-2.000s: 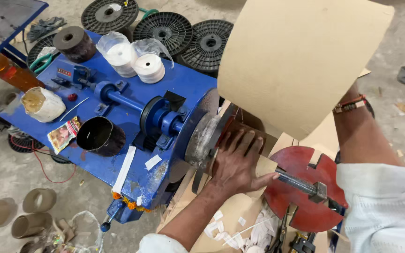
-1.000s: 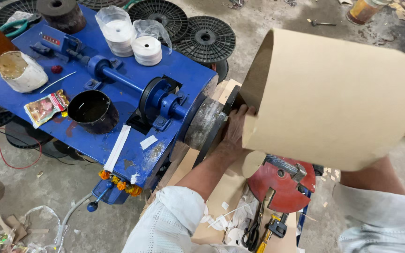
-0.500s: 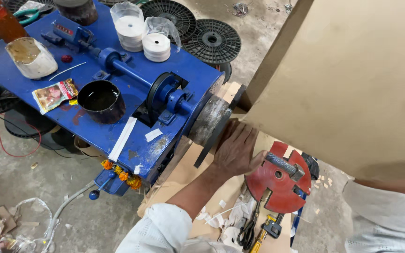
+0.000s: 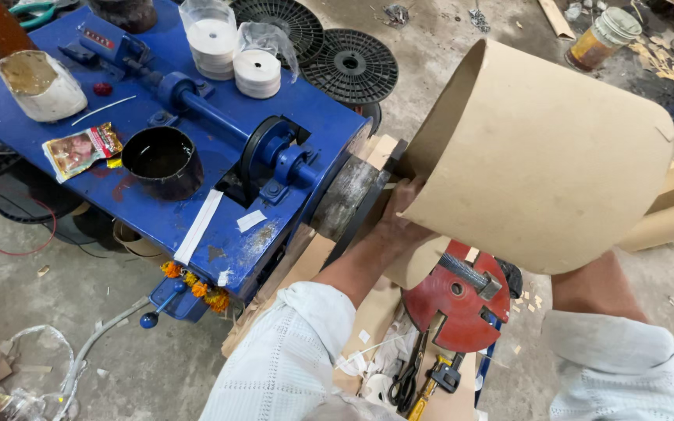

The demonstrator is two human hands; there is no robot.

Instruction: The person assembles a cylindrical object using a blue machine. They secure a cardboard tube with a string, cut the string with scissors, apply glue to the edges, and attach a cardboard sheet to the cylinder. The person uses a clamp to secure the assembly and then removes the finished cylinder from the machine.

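A large brown cardboard sheet (image 4: 540, 156) is curled into a wide tube at the end of a blue machine (image 4: 196, 214). My left hand (image 4: 399, 222) grips the sheet's near edge, right beside the machine's grey metal drum (image 4: 345, 195). My right forearm (image 4: 587, 292) runs up under the curled sheet, which hides my right hand. A red round metal disc with a bar across it (image 4: 454, 300) lies just below the sheet, on flat cardboard pieces.
On the machine top stand a black bowl (image 4: 161, 160), tape rolls in plastic (image 4: 255, 74) and a small packet (image 4: 79, 148). Black spools (image 4: 349, 66) lie behind it and a jar (image 4: 602, 35) stands far right. Scissors (image 4: 407, 382) lie by my knees.
The sheet, held flatter half a second ago, now curls into a tube against the drum. My left hand stays at the drum end.
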